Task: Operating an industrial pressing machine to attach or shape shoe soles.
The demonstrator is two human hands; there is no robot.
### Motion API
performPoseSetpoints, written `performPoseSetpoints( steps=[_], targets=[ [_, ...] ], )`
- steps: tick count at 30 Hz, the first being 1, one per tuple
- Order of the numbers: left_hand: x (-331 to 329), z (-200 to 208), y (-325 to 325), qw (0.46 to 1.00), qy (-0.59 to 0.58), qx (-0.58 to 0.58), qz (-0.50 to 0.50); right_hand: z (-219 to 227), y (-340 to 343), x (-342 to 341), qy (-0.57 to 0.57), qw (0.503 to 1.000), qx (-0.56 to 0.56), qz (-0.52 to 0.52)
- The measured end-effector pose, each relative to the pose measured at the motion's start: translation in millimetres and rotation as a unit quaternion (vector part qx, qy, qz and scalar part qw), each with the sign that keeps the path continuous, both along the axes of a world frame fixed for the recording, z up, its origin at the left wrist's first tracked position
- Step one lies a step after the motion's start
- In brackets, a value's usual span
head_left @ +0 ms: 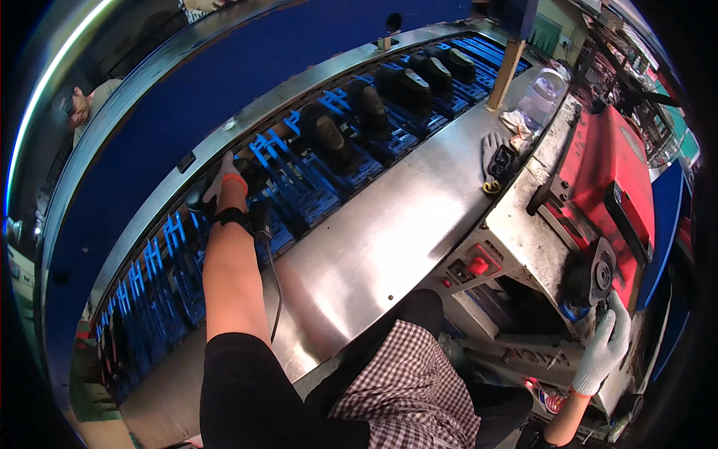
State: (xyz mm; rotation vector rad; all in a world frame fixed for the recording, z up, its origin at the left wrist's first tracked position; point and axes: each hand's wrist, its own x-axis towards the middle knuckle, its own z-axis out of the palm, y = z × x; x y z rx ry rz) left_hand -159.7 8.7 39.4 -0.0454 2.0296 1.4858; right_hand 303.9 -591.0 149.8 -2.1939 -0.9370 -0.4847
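My left hand (224, 183), in a pale glove with an orange cuff, reaches onto the blue-slatted conveyor (295, 198). Its fingers close at a black shoe (254, 176); dark material also shows on the hand's other side, and the fingertips are partly hidden. Several more black shoes (329, 138) stand in a row farther along the slats. At the right, my right hand (604, 348), also gloved, has its fingers closed at the lower end of a dark shoe-like piece (600, 271) with a ringed grey face. That piece is against the front of a red machine (606, 176).
A steel ledge (389, 217) runs between me and the conveyor. A grey glove (492, 153) and a clear plastic container (542, 97) lie toward its far end. A red button (477, 266) sits on the machine stand. Behind the blue panel (247, 82) is another person (82, 108).
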Motion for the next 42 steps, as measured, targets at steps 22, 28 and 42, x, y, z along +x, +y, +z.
performPoseSetpoints(
  steps=[22,28,42],
  targets=[
    [78,44,-313,0.69,-0.451,0.303,-0.478,17,8,-6,-0.093,0.991,0.04,0.085],
    [182,138,-417,0.421,-0.499,0.331,-0.682,46,-17,-34,-0.001,0.96,0.095,0.265],
    [375,216,-555,0.195,-0.208,0.437,-0.853,105,-218,0,0.603,0.633,0.435,0.219]
  ],
)
